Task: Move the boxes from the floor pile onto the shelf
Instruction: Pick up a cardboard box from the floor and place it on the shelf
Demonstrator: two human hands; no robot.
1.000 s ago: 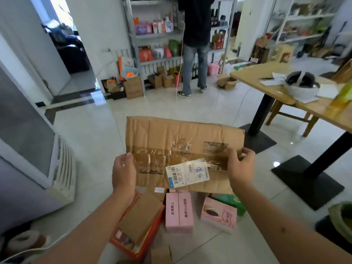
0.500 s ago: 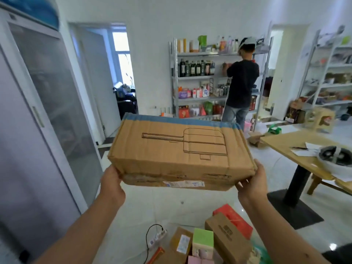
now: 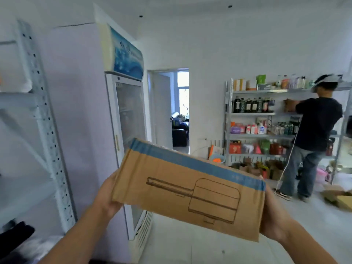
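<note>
Cardboard box (image 3: 187, 189), long, blue-taped along its far edge, is held in the air at a tilt, left end high, in front of the glass-door fridge (image 3: 127, 134). White perforated shelf (image 3: 47, 130) stands at the left edge, just beside the fridge. Open tiled floor (image 3: 190, 248) lies below. Left hand (image 3: 107, 199) grips the left end; right hand (image 3: 274, 221) grips the right end, fingers curled underneath.
</note>
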